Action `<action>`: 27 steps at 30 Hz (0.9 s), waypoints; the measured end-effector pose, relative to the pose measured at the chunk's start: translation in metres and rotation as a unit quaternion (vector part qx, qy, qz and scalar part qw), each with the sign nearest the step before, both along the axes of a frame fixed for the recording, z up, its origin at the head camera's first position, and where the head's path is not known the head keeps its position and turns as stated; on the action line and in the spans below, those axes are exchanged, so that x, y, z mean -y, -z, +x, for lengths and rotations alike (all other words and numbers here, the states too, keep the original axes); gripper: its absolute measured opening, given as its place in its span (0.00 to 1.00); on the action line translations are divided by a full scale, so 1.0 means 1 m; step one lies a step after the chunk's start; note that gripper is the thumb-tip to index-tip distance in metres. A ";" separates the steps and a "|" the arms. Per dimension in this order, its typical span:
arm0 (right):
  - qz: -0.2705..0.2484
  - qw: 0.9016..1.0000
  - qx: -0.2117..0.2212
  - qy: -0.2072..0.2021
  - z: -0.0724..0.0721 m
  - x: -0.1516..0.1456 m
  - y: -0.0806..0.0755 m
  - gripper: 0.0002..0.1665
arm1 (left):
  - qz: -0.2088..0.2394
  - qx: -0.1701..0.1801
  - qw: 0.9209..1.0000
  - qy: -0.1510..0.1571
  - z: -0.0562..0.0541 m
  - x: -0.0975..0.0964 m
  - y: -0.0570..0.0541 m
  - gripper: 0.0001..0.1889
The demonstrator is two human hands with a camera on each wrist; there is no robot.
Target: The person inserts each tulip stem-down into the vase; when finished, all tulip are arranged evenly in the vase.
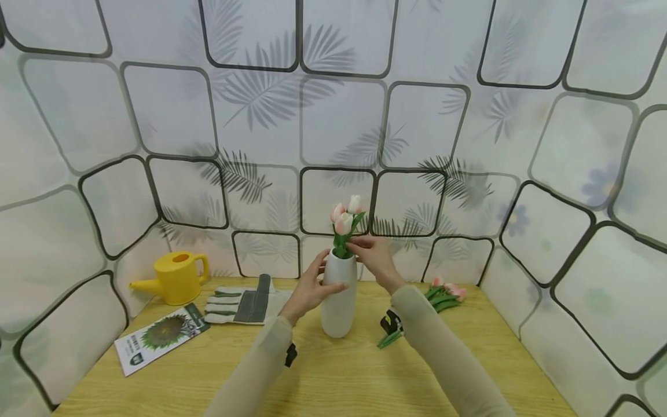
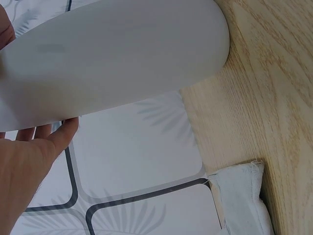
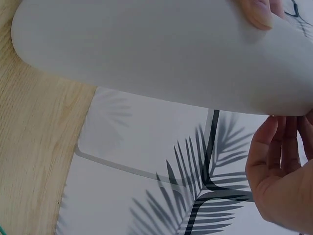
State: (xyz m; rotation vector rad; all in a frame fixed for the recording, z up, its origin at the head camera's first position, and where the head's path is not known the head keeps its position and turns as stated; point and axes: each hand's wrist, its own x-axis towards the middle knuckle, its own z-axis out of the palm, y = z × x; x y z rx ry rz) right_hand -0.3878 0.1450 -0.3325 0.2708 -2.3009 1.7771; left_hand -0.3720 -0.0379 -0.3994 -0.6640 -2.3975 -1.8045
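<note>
A tall white vase stands upright on the wooden table, with pink-and-white tulips and their green leaves rising from its mouth. My left hand holds the vase's upper body from the left, thumb across the front. At the rim on the right, my right hand pinches the green lower part of the tulips. In the left wrist view the vase fills the top, with the left hand against its side. The right wrist view shows the right hand by the vase's upper end; the flowers are out of frame.
More pink tulips lie on the table at right, partly hidden by my right sleeve. On the left are a yellow watering can, grey-and-white gloves and a flower-printed packet. Patterned fabric walls enclose the table.
</note>
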 end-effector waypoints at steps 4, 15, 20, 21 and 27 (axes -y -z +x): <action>0.023 1.000 0.014 -0.009 0.000 0.001 -0.001 0.16 | 0.005 -0.006 1.000 0.001 -0.001 0.000 0.001 0.48; 0.044 0.998 0.027 -0.048 0.001 -0.005 -0.003 0.19 | -0.001 -0.007 1.000 0.000 -0.001 0.001 0.001 0.48; 0.022 0.995 0.039 -0.086 0.006 -0.012 -0.001 0.22 | 0.003 -0.005 1.000 0.001 0.000 0.001 0.001 0.48; 0.015 0.995 0.041 -0.093 0.006 -0.014 0.000 0.22 | 0.003 -0.005 1.000 0.001 0.000 0.001 0.001 0.48; -0.022 0.992 0.039 -0.120 0.007 -0.028 0.010 0.24 | 0.005 0.002 1.000 -0.001 0.000 0.001 0.001 0.48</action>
